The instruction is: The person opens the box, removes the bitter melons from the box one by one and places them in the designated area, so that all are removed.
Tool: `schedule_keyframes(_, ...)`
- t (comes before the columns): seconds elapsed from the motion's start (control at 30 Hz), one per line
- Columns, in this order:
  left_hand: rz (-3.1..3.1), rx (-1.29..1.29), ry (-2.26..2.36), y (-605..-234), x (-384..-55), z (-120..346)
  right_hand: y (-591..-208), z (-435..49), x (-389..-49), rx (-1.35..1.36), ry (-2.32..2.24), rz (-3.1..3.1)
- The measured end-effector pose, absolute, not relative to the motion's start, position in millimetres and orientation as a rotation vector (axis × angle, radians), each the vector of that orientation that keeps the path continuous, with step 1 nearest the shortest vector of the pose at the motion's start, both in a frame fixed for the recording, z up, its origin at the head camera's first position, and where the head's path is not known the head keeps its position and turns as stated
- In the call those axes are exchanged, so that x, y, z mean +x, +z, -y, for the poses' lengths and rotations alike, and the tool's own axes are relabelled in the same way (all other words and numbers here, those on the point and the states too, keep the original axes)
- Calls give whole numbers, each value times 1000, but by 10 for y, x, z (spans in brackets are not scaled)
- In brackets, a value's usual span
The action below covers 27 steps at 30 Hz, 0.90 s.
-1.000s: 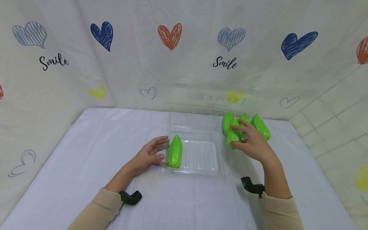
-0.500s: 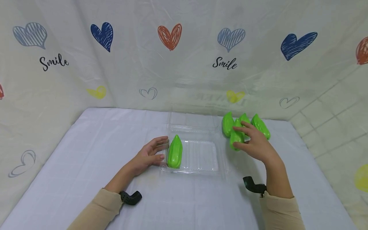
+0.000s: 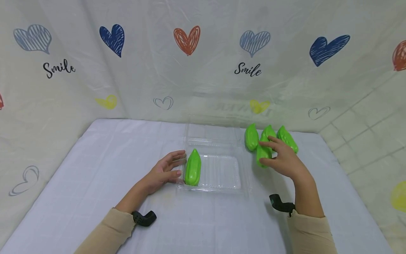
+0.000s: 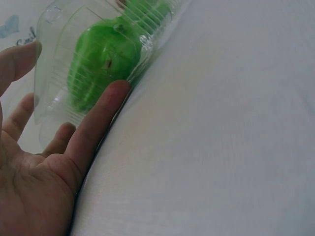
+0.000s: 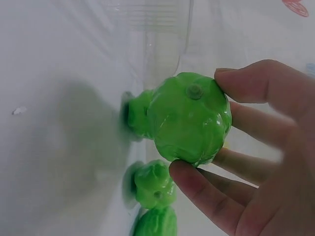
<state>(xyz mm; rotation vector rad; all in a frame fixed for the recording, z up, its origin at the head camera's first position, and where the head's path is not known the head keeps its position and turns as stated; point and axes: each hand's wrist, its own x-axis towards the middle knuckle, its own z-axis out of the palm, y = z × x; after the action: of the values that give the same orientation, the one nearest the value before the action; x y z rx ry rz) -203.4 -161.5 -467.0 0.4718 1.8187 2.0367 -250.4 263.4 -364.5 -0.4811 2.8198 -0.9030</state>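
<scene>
In the head view my right hand (image 3: 282,158) pinches a glossy green pepper (image 5: 189,118) between thumb and fingers, lobed at the end and pointed at the tip. The pepper appears raised in front of the others in the right wrist view. My left hand (image 3: 163,171) has its fingers extended against the left side of a clear plastic clamshell box (image 3: 219,189). Inside that box, along its left wall, lies another green pepper (image 3: 193,167). The left wrist view shows the thumb along the box's lower edge, with the pepper's lobed end (image 4: 103,64) behind the plastic.
Near the table's back right lie more green peppers: one at the left (image 3: 252,137), one partly behind the held pepper (image 3: 269,131), and one at the right (image 3: 287,138). The box lid (image 3: 213,132) stands raised at the back, by a patterned wall sheet (image 3: 203,81).
My right hand has moved slightly right with the pepper, away from the leftmost loose pepper. The left hand and the box have not moved.
</scene>
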Motion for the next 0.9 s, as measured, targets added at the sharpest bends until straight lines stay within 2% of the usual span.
schedule_keyframes(0.9,-1830,468,2027,-4676,-2037,1620,-3762,-2689,-2573,-461,-784,-2840)
